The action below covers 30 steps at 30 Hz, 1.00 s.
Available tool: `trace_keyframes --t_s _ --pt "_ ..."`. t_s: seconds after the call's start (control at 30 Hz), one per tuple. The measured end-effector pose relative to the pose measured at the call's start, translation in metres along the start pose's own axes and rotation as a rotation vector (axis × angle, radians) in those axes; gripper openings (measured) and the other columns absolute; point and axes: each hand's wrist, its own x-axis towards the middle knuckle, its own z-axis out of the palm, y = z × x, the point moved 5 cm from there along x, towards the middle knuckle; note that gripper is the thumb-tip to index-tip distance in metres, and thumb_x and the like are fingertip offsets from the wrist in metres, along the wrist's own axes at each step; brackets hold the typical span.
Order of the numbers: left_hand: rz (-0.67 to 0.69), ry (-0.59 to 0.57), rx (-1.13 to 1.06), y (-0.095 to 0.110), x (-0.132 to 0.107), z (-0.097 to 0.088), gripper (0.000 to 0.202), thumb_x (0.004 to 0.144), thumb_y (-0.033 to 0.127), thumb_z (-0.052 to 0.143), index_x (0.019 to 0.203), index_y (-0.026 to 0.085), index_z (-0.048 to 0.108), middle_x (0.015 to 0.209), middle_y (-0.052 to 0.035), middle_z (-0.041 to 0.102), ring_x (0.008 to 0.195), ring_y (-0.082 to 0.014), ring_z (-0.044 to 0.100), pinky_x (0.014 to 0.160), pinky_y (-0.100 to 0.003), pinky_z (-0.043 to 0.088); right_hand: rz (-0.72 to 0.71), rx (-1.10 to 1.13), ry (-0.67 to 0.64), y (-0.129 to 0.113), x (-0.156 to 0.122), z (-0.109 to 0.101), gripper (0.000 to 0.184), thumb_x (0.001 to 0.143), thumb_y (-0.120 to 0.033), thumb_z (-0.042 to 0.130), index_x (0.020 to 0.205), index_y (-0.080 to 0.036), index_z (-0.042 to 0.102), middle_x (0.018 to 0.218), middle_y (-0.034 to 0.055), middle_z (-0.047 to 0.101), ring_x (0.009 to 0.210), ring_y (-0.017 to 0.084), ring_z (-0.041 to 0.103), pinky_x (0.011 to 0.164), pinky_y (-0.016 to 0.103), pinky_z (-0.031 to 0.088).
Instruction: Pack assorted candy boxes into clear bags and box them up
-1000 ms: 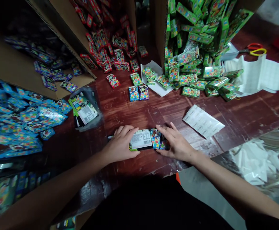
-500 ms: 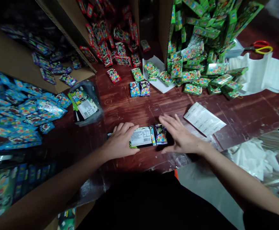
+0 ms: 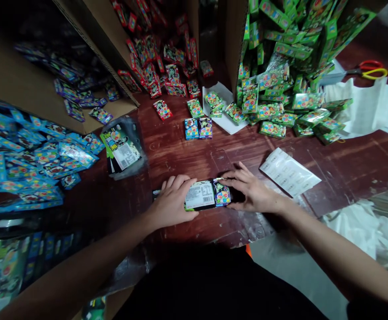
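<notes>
A black printed carton (image 3: 199, 195) with a white barcode label lies flat on the table before me. Over its left part, my left hand (image 3: 173, 201) is closed, thumb along the near edge and fingers on the far one. A small purple box (image 3: 222, 194) sits at the carton's right end, against or partly inside it; I cannot tell which. My right hand (image 3: 252, 191) grips that box between thumb and fingers. Farther back, a small blue box (image 3: 191, 129) and another purple box (image 3: 205, 128) stand side by side.
Green boxes (image 3: 277, 109) spill from the right-hand container; red boxes (image 3: 174, 80) lie at the back. Blue packs (image 3: 41, 164) are heaped left, beside a stack of black cards (image 3: 122, 149). A label sheet (image 3: 289, 173) and scissors (image 3: 374, 69) lie right.
My right hand has closed on the purple box and pushed it left against the carton's end; the gap between them is gone. The whole view has shifted slightly.
</notes>
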Motion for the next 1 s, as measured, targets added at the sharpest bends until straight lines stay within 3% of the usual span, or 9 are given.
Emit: trace_keyframes --t_s 0.13,0.2,0.43,0.53,0.63,0.73,0.87,0.93,1.0 --pt "-0.016 0.030 -0.004 -0.003 -0.001 0.001 0.085 0.069 0.044 0.080 0.143 0.025 0.041 0.132 -0.0087 0.049 0.118 -0.0326 0.047 0.104 -0.050 0.041 0.175 -0.087 0.210 -0.002 -0.009 -0.006 0.071 0.087 -0.045 0.072 0.147 -0.019 0.046 0.132 0.0172 0.056 0.129 0.034 0.053 0.121 0.066 0.020" --pt "-0.011 0.027 0.000 -0.004 0.000 0.002 0.087 0.068 0.045 0.080 0.143 0.024 0.041 0.133 -0.0091 0.049 0.119 -0.0327 0.047 0.104 -0.049 0.040 0.229 -0.091 0.233 -0.002 -0.010 -0.004 0.072 0.087 -0.046 0.072 0.147 -0.018 0.045 0.131 0.0179 0.055 0.129 0.034 0.053 0.121 0.067 0.022" --pt "-0.010 -0.020 -0.066 0.001 -0.001 0.001 0.092 0.064 0.041 0.080 0.147 0.027 0.042 0.135 -0.0090 0.050 0.118 -0.0338 0.047 0.104 -0.051 0.039 0.025 0.096 -0.042 -0.010 0.004 0.012 0.078 0.089 -0.046 0.071 0.153 -0.020 0.035 0.145 0.0195 0.053 0.140 0.031 0.049 0.124 0.063 0.018" --pt "-0.094 -0.049 -0.107 0.000 -0.004 0.000 0.098 0.059 0.041 0.083 0.147 0.031 0.043 0.138 -0.0098 0.050 0.123 -0.0360 0.046 0.107 -0.053 0.038 0.056 0.075 -0.067 -0.009 0.006 0.017 0.085 0.091 -0.049 0.069 0.159 -0.021 0.026 0.153 0.0215 0.048 0.144 0.033 0.044 0.122 0.064 0.025" --pt "-0.203 -0.085 -0.135 -0.007 -0.005 0.005 0.108 0.049 0.044 0.088 0.148 0.034 0.045 0.143 -0.0105 0.050 0.127 -0.0394 0.044 0.111 -0.056 0.036 0.104 -0.036 0.038 0.001 0.007 0.021 0.072 0.080 -0.064 0.073 0.139 -0.028 0.056 0.155 0.0202 0.046 0.144 0.045 0.041 0.112 0.080 0.027" --pt "-0.235 -0.121 -0.138 -0.013 -0.005 0.005 0.111 0.045 0.049 0.089 0.147 0.033 0.048 0.142 -0.0108 0.052 0.126 -0.0404 0.047 0.111 -0.057 0.035 -0.006 -0.076 -0.037 0.002 0.019 0.025 0.069 0.072 -0.071 0.075 0.130 -0.034 0.064 0.156 0.0153 0.045 0.143 0.051 0.037 0.104 0.088 0.027" --pt "-0.113 -0.142 -0.115 -0.025 0.015 -0.030 0.095 0.055 0.063 0.082 0.142 0.032 0.055 0.137 -0.0087 0.058 0.124 -0.0380 0.051 0.110 -0.054 0.038 0.011 -0.124 0.032 0.016 0.071 -0.017 0.053 0.088 -0.057 0.068 0.133 -0.032 0.061 0.154 0.0125 0.048 0.147 0.042 0.036 0.114 0.077 0.028" --pt "-0.104 -0.043 -0.042 -0.047 0.045 -0.065 0.078 0.073 0.062 0.072 0.141 0.029 0.055 0.139 -0.0081 0.058 0.128 -0.0334 0.051 0.109 -0.048 0.041 0.124 -0.192 0.124 0.038 0.111 -0.049 0.047 0.095 -0.045 0.061 0.136 -0.023 0.058 0.152 0.0159 0.048 0.145 0.035 0.041 0.118 0.061 0.037" --pt "-0.174 0.152 0.115 -0.082 0.084 -0.104 0.057 0.090 0.049 0.057 0.141 0.024 0.053 0.142 -0.0087 0.058 0.129 -0.0280 0.051 0.109 -0.042 0.041 0.350 -0.352 0.174 0.070 0.151 -0.075 0.049 0.097 -0.034 0.057 0.142 -0.016 0.051 0.150 0.0199 0.047 0.140 0.034 0.045 0.116 0.055 0.041"
